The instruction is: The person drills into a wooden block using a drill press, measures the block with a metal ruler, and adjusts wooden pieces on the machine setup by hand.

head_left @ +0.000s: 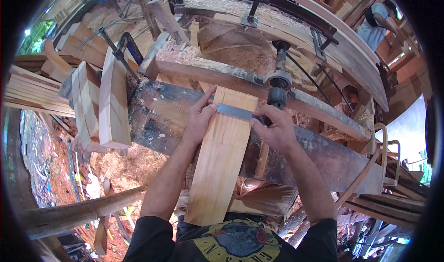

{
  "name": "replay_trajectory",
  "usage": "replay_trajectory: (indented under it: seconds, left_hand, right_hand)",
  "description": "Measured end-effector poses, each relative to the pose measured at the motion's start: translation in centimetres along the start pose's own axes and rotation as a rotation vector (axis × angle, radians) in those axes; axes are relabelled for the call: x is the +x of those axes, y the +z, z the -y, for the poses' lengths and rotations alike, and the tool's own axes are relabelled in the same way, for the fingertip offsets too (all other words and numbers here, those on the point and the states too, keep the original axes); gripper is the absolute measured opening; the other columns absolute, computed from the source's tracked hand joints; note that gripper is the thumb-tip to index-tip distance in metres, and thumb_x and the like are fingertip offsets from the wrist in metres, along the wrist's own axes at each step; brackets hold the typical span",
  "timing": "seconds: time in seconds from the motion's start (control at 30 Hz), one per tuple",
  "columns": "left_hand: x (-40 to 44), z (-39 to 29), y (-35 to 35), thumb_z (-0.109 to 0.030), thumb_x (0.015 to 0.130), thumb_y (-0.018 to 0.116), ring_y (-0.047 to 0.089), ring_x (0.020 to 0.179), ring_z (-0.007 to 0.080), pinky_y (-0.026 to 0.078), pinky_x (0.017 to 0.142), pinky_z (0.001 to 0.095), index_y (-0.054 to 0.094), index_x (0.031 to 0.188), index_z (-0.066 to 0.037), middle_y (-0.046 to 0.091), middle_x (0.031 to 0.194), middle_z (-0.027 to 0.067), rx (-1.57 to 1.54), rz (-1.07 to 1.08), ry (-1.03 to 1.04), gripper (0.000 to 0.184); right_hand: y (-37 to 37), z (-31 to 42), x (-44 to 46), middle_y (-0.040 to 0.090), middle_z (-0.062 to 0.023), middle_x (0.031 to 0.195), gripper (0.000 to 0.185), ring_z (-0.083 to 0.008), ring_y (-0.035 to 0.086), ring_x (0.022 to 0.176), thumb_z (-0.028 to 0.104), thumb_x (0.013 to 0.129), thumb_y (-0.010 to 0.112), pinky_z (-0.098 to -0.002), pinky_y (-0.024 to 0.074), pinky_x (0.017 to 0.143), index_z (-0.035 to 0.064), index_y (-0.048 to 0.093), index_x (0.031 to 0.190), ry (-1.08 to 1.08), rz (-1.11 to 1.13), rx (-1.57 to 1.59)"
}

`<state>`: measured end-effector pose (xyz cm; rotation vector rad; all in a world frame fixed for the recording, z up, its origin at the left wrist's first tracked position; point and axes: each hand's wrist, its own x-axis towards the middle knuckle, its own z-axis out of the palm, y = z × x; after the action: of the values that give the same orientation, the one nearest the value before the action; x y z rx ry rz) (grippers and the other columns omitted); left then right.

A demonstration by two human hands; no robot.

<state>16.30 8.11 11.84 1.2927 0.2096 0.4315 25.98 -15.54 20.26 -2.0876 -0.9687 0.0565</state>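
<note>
A pale wooden board (222, 165) slants from my lap up over the dark bench plank. Across its upper part lies a flat metal try square blade (235, 111). My left hand (201, 118) grips the board's left edge, its thumb touching the blade's left end. At the right edge, my right hand (277, 128) is closed on the square's dark stock, which is mostly hidden by the fingers. A faint line crosses the board below the blade. Just beyond my right hand is a dark drill chuck (277, 96) on a horizontal shaft.
The dark plank (319, 160) runs sideways under the board. Thick curved wooden pieces (114, 102) stand at left beside a clamp (115, 51). Behind is a sawdust-covered beam (208, 67). A wooden pole (83, 213) juts in at lower left. Another person (377, 23) stands at far right.
</note>
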Motion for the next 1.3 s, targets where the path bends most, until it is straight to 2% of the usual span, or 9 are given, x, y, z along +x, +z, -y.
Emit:
replay_trajectory:
  seconds: [0.13, 0.63, 0.93, 1.3]
  left_hand:
    - [-0.1, -0.1, 0.0, -0.011, 0.099, 0.059, 0.055, 0.093, 0.0073, 0.046, 0.085, 0.0229, 0.051, 0.158, -0.004, 0.06, 0.102, -0.0013, -0.003, 0.0, -0.002, 0.059]
    - [-0.1, 0.4, -0.2, -0.012, 0.099, 0.059, 0.056, 0.094, 0.0078, 0.047, 0.086, 0.0236, 0.052, 0.157, -0.005, 0.06, 0.102, -0.0014, 0.013, -0.009, 0.003, 0.059]
    - [0.1, 0.4, -0.2, -0.011, 0.099, 0.059, 0.055, 0.094, 0.007, 0.047, 0.086, 0.0229, 0.051, 0.158, -0.004, 0.059, 0.102, -0.0023, -0.011, 0.003, -0.003, 0.059]
    - [-0.1, 0.3, -0.1, -0.011, 0.099, 0.059, 0.055, 0.092, 0.0064, 0.046, 0.084, 0.0225, 0.052, 0.157, -0.004, 0.06, 0.101, -0.0022, -0.038, -0.002, -0.006, 0.058]
  right_hand:
    - [0.2, -0.4, 0.2, 0.073, -0.0117, 0.09, 0.02, -0.028, 0.074, 0.079, 0.018, 0.083, 0.081, -0.0364, 0.0576, 0.068, 0.0065, 0.072, 0.097, -0.086, -0.025, -0.032]
    - [0.3, -0.4, 0.3, 0.073, -0.0112, 0.089, 0.019, -0.0257, 0.074, 0.075, 0.018, 0.085, 0.081, -0.0345, 0.0586, 0.06, 0.0072, 0.071, 0.098, -0.081, -0.007, -0.03]
    - [0.1, -0.1, 0.2, 0.073, -0.0124, 0.09, 0.019, -0.0303, 0.074, 0.081, 0.018, 0.084, 0.081, -0.0374, 0.057, 0.071, 0.0072, 0.072, 0.097, -0.039, 0.012, -0.006]
    - [0.3, -0.5, 0.4, 0.073, -0.0124, 0.089, 0.02, -0.0292, 0.074, 0.079, 0.018, 0.084, 0.082, -0.0365, 0.0566, 0.069, 0.0064, 0.072, 0.097, -0.049, 0.011, 0.015]
